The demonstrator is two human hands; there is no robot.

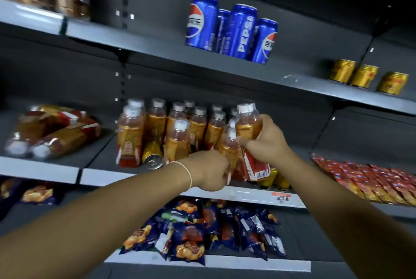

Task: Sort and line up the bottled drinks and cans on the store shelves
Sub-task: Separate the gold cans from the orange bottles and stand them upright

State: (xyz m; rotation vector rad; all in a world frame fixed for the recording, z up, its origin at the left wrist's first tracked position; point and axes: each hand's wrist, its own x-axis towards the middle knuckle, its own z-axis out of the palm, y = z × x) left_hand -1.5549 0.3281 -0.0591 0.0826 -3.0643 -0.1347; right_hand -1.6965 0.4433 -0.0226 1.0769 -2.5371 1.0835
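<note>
Bottles (157,125) of clear plastic, with white screw caps and gold-and-red wrap labels, stand clustered on the middle shelf (108,175). Right hand (263,141) has its fingers wrapped round one raised bottle (247,125), tilted, a barcode showing at its red lower end. Beside it, left hand (211,170) curls its fingers round a front bottle (228,146). One gold can (153,157) lies on its side among them. Glossy blue cans (242,29) above read PEPSI.

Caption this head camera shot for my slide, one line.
Right hand holds a tilted orange drink bottle at the middle shelf while the left hand grips a neighbouring bottle; Pepsi cans stand above.
</note>
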